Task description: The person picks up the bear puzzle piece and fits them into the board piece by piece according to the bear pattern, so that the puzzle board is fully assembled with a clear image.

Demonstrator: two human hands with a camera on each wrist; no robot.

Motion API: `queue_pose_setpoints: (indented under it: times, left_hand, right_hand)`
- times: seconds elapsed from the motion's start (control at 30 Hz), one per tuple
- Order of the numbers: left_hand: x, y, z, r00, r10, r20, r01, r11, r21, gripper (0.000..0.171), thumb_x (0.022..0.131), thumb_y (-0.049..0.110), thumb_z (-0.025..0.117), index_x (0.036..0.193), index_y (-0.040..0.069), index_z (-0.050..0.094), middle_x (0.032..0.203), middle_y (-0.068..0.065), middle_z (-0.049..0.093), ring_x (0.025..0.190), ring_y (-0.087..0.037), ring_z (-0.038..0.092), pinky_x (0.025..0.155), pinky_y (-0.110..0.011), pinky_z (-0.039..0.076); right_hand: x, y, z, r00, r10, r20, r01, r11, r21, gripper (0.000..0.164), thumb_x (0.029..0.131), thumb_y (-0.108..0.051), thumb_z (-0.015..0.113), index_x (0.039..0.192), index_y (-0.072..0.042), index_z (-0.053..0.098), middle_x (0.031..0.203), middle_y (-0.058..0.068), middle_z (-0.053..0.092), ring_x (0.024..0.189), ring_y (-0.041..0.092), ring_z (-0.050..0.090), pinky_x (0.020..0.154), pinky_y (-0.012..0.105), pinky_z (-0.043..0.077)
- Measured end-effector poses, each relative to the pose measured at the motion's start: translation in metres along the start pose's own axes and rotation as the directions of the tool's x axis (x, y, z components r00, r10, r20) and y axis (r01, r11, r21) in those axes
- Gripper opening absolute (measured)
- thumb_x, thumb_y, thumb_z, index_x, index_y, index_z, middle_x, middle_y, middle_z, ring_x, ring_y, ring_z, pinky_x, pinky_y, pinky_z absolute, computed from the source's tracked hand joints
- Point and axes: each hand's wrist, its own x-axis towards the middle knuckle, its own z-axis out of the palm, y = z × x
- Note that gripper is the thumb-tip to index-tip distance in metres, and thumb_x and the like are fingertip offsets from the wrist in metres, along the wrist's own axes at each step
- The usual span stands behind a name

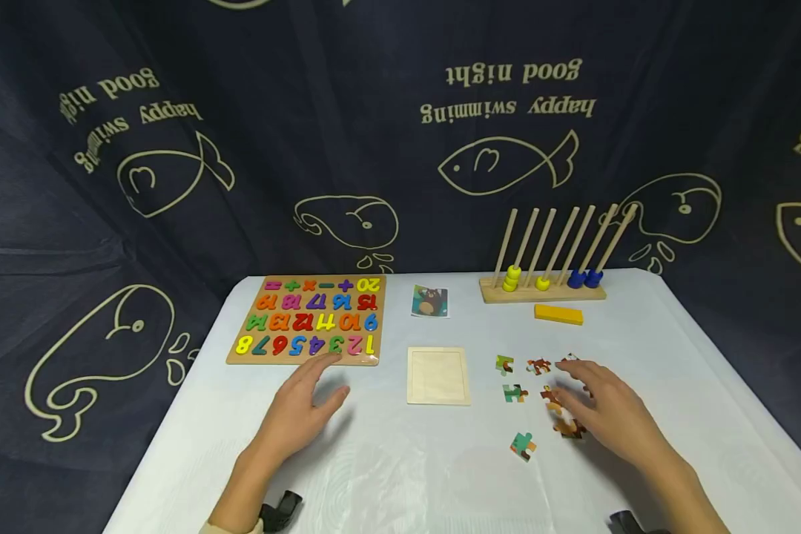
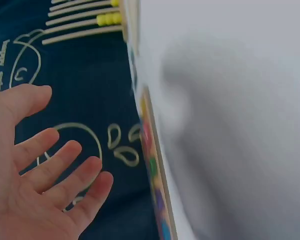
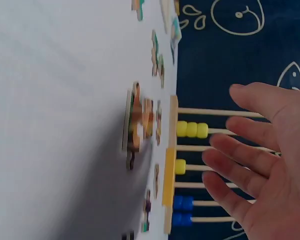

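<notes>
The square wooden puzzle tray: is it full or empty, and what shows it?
Empty: the puzzle tray shows only bare pale wood, and the jigsaw pieces in view lie outside it.

The table [image 1: 434, 475] holds jigsaw pieces [image 1: 523, 445], tray [image 1: 438, 376], number board [image 1: 307, 334], abacus [image 1: 544, 295], block [image 1: 558, 314], apparently a card [image 1: 430, 302].

Your left fingers [image 2: 87, 175] were relaxed and slightly spread, empty, with the left thumb [image 2: 32, 99] apart from them. Your right fingers [image 3: 240, 154] were gently bent and empty, the right thumb [image 3: 260, 98] apart too. Behind the fingers were your left wrist [image 1: 260, 454] and right wrist [image 1: 664, 461], well separated.
</notes>
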Motion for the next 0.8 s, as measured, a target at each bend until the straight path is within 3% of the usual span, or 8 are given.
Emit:
queue_pose_setpoints:
  times: [0.17,0.37,0.67,0.8]
  left_hand:
    - [0.020,0.012,0.019,0.999,0.012,0.035,-0.005,0.983,-0.186,0.052,0.088,0.040,0.069,0.135,0.026,0.053,0.139,0.008,0.049,0.120,-0.014,0.052,0.091,-0.039,0.050]
    - [0.040,0.017,0.044,0.996,0.029,0.082,-0.003,0.952,-0.306,0.053,0.084,0.036,0.075,0.132,0.024,0.055,0.134,0.002,0.054,0.115,-0.025,0.056,0.092,-0.045,0.049]
    - [0.054,0.023,0.076,0.980,0.030,0.197,0.043,0.933,-0.358,0.061,0.083,0.033,0.076,0.136,0.013,0.053,0.132,-0.007,0.056,0.119,-0.025,0.053,0.098,-0.044,0.045]
    - [0.056,0.022,0.084,0.977,0.038,0.210,0.038,0.938,-0.346,0.066,0.081,0.036,0.078,0.138,0.017,0.051,0.136,-0.002,0.054,0.126,-0.021,0.048,0.103,-0.043,0.040]
  right_hand:
    - [0.015,-0.005,0.010,0.999,-0.007,0.040,0.003,0.997,0.082,0.045,0.091,-0.039,0.066,0.125,-0.011,0.062,0.118,0.006,0.062,0.101,0.028,0.061,0.083,0.051,0.051]
    - [0.035,-0.007,0.022,0.999,-0.035,0.038,0.027,0.982,0.185,0.040,0.091,-0.029,0.068,0.124,-0.008,0.063,0.112,0.005,0.065,0.094,0.023,0.063,0.078,0.043,0.055]
    - [0.056,-0.006,0.044,0.997,-0.025,0.075,0.007,0.975,0.222,0.035,0.089,-0.018,0.070,0.121,-0.007,0.065,0.107,0.006,0.065,0.088,0.018,0.062,0.077,0.042,0.055]
    - [0.063,-0.007,0.051,0.995,0.001,0.097,-0.022,0.977,0.210,0.035,0.087,-0.017,0.072,0.121,-0.008,0.066,0.110,0.007,0.065,0.090,0.021,0.062,0.078,0.044,0.054]
